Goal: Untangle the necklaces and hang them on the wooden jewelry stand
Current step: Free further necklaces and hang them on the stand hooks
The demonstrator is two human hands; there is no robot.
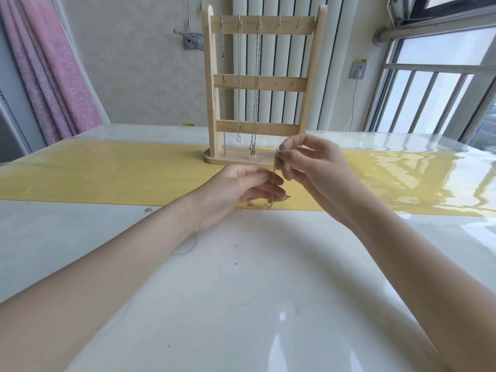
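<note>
A wooden jewelry stand (pixel 264 84) rises at the far middle of the table, with three chains (pixel 239 76) hanging from its top-rail hooks. Just in front of its base, my right hand (pixel 311 167) pinches the upper end of a thin gold necklace (pixel 274 167) between thumb and fingertips. The chain drops to my left hand (pixel 241 189), whose fingers curl round its middle. The loose tail of the chain lies on the yellow runner (pixel 107 173) below the hands. The two rightmost top hooks (pixel 299 21) carry nothing.
The glossy white table (pixel 241 291) spreads toward me, crossed by the yellow runner. A pink curtain (pixel 48 71) hangs at the left, a radiator stands behind the stand, and a window with railings (pixel 434 84) is at the right.
</note>
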